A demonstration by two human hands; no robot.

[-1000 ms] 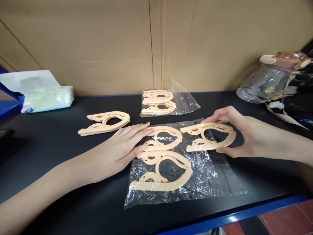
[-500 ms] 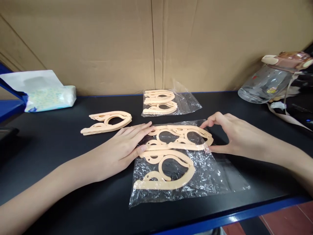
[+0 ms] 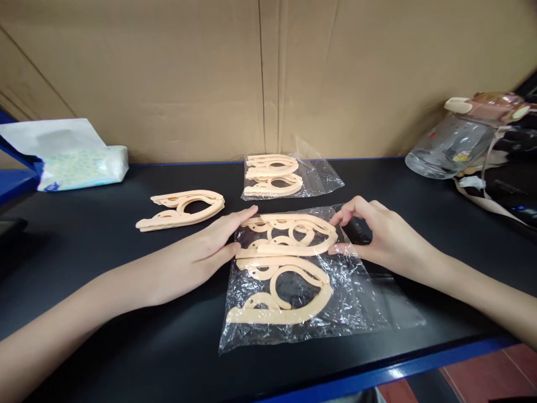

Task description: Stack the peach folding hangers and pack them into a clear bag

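A clear plastic bag point(image 3: 352, 310) lies flat on the black tabletop with beige folding hangers inside. Its lower folding hanger point(image 3: 268, 316) shows a rounded end toward the right. Above it, the upper folding hanger point(image 3: 323, 221) overlaps another one underneath. My right hand point(image 3: 377, 232) curls thumb and fingers around the upper hanger's rounded right end, through the film. Stretched out flat, my left hand point(image 3: 201, 252) rests at the bag's left edge, touching the hangers' left ends. A loose pair of stacked folding hangers point(image 3: 184, 221) lies left, beyond my left hand.
A second bag of hangers point(image 3: 274, 190) sits at the back, near the cardboard wall point(image 3: 188, 84). At the back left is a tissue pack point(image 3: 88, 168). A clear water bottle point(image 3: 453, 143) with a strap stands at the right. The table's blue edge point(image 3: 377, 378) runs along the front.
My right hand has moved left, and the upper hanger has slid left over the one beneath it. My left hand has shifted slightly left, off the hangers' tops to their ends.
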